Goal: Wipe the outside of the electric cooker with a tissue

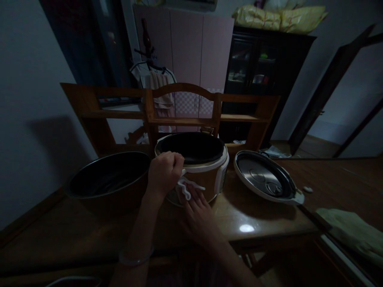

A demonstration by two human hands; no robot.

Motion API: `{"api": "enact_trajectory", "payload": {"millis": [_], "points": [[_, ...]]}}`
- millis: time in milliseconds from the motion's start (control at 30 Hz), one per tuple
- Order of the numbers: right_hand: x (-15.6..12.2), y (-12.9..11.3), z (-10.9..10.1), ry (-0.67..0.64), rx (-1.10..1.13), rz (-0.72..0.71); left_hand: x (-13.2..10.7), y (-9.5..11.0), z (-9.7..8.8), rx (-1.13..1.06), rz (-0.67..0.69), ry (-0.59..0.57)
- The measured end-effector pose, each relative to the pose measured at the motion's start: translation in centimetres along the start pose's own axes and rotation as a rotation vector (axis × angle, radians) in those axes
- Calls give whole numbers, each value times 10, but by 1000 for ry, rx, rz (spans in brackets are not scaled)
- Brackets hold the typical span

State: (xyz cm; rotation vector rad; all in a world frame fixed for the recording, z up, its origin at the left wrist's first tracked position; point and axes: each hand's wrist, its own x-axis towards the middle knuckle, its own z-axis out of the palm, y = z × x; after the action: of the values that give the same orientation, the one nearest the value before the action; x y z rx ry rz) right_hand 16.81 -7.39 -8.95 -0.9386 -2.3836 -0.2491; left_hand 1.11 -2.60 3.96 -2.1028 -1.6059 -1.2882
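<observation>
A white-rimmed rice cooker [206, 177] stands on the wooden table, its dark interior facing up. My left hand [166, 172] is closed at the cooker's front left rim, fingers curled; its grip is partly hidden. Lower down, my right hand [198, 207] presses a crumpled white cloth [186, 190] against the cooker's front wall. To the left sits a large dark inner pot [110, 194]. A detached round lid [257, 175] with a shiny metal inside lies on the right, inner face up.
The wooden table [233, 223] has a low shelf [182, 121] along its back edge, just behind the cooker. A small white object [307, 189] lies beyond the lid. Pale green fabric [350, 231] is at the lower right.
</observation>
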Motion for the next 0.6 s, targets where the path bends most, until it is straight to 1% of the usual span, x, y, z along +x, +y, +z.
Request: {"api": "enact_trajectory", "payload": {"millis": [67,133,267,333,467,600], "points": [[-4,-1,4,1,-8,-28,0,1,-1,2,-2,-1],[-11,0,8,4,-9,-26,0,1,-1,-7,-4,-8],[-25,5,14,2,-14,33,1,1,-2,-18,0,-14],[-32,11,15,29,-25,65,1,0,-1,-19,-1,-12],[-38,26,8,80,-14,157,0,0,-1,-27,0,-15],[-34,34,-5,108,53,235,0,1,-1,-21,-13,-21]]}}
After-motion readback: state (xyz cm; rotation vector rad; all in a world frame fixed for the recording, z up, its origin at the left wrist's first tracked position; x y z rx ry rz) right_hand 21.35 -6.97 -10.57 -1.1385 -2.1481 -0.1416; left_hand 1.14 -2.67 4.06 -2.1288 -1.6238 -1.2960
